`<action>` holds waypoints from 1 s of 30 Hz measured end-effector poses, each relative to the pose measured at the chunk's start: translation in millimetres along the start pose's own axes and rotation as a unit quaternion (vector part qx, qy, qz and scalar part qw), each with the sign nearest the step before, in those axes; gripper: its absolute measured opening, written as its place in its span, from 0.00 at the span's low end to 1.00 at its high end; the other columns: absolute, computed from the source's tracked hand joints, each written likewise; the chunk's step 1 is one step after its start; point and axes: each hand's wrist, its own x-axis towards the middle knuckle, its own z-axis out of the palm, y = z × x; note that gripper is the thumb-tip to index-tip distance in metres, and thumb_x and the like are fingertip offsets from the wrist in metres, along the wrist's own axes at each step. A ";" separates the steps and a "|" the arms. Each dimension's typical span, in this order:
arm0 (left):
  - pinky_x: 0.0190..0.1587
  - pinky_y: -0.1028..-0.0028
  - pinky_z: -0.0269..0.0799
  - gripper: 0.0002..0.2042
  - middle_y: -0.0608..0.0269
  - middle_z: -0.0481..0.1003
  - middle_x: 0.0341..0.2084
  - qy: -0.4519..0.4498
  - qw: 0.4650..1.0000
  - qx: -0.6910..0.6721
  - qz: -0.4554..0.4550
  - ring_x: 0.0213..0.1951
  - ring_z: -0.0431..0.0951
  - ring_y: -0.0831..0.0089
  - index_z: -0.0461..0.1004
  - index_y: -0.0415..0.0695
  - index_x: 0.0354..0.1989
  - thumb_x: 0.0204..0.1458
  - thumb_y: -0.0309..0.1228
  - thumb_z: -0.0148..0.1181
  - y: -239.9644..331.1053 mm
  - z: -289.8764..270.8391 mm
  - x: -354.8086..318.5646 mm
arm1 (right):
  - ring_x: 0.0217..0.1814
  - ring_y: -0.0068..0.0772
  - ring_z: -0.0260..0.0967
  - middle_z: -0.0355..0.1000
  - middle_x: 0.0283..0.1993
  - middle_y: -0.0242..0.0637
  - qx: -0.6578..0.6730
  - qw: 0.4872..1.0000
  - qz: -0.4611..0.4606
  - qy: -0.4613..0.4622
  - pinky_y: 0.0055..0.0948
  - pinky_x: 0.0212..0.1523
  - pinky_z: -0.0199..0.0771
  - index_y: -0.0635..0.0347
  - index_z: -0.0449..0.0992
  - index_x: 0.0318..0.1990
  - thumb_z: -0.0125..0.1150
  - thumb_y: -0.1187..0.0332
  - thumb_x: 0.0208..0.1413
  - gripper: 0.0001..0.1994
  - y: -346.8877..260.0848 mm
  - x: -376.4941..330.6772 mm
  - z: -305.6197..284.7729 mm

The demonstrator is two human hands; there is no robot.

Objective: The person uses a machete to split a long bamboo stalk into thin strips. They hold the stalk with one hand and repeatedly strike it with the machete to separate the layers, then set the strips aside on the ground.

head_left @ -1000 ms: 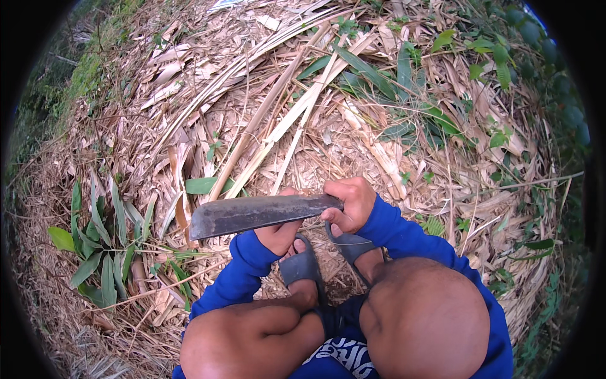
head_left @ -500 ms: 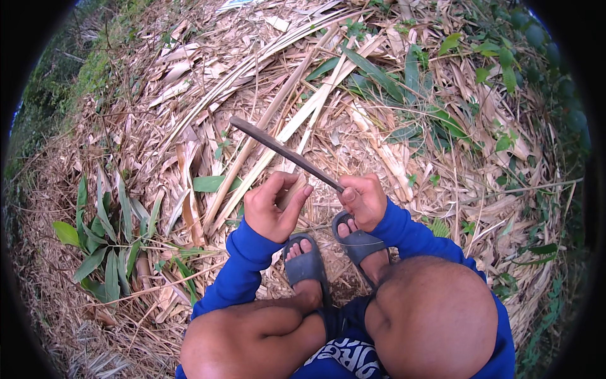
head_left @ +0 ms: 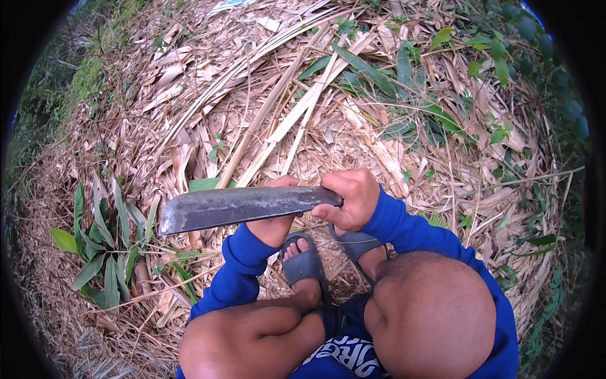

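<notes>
A machete (head_left: 243, 205) with a broad, worn dark grey blade lies across the view, its wide end toward the left and its flat side facing up at me. My right hand (head_left: 355, 197) is closed around its short dark end, thumb along the near side. Behind the blade is my left hand (head_left: 271, 230); its palm and wrist show below the lower edge and a bit of knuckle above. The left fingers are mostly covered by the blade, so what they hold or touch does not show.
Dry husks and leaf litter cover the ground, with long split stalks (head_left: 292, 123) ahead. A green leafy plant (head_left: 107, 252) grows at the left, with cut green leaves (head_left: 379, 76) farther off. My sandalled feet (head_left: 305, 262) and bent knees are close below the hands.
The machete has turned from edge-on, pointing up and left, to nearly level with its flat side showing. It now covers the left fingers, which were curled in view before.
</notes>
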 end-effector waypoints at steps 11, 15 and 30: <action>0.33 0.77 0.69 0.06 0.67 0.74 0.24 -0.024 0.998 0.045 -0.038 0.29 0.72 0.81 0.74 0.39 0.36 0.56 0.29 0.57 33.4 5.8 9.4 | 0.19 0.46 0.71 0.68 0.16 0.40 0.018 1.000 -0.013 -0.018 0.40 0.19 0.69 0.56 0.71 0.21 0.60 0.36 0.49 0.29 -3.1 1.1 0.3; 0.32 0.76 0.69 0.06 0.66 0.74 0.24 -0.021 0.998 0.048 -0.034 0.28 0.73 0.80 0.74 0.39 0.35 0.53 0.28 0.58 21.7 4.7 8.8 | 0.18 0.43 0.72 0.69 0.16 0.38 -0.039 0.999 -0.015 -0.005 0.38 0.18 0.69 0.55 0.72 0.21 0.59 0.33 0.48 0.30 -5.1 -1.2 0.0; 0.32 0.77 0.68 0.04 0.64 0.74 0.27 -0.029 0.999 0.021 0.005 0.30 0.73 0.80 0.73 0.38 0.36 0.52 0.21 0.57 19.1 7.6 8.3 | 0.18 0.48 0.70 0.67 0.16 0.41 0.019 1.000 0.003 0.008 0.40 0.20 0.70 0.58 0.68 0.20 0.60 0.38 0.50 0.29 -4.0 -1.3 -1.7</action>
